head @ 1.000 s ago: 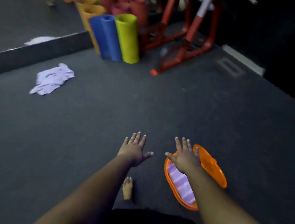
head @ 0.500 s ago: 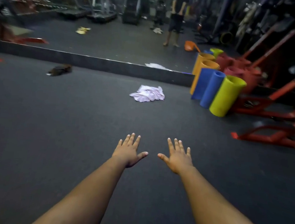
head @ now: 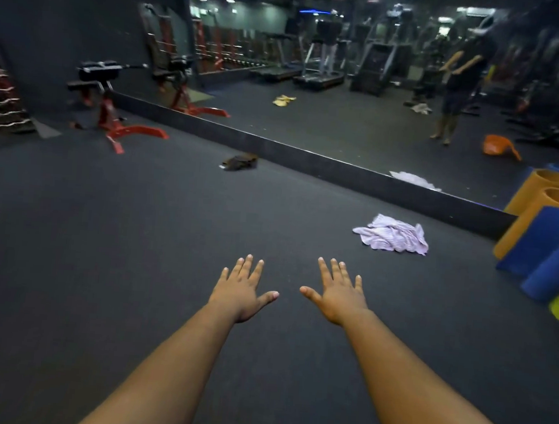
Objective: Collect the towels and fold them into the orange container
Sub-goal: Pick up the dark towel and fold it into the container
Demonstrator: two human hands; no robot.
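Reaching forward empty, the left hand [head: 243, 291] and right hand [head: 338, 295] spread flat-fingered. The crumpled lilac towel [head: 392, 235] lies on the floor beyond and to the right of the right hand, the nearer one, its length running sideways.

Red-framed bench [head: 112, 105] stands upper left on the dark floor [head: 133, 267]; a wall mirror [head: 348, 83] fills the top, treadmills reflected in it. Orange, blue and green rolled mats [head: 550, 243] crowd the right edge.
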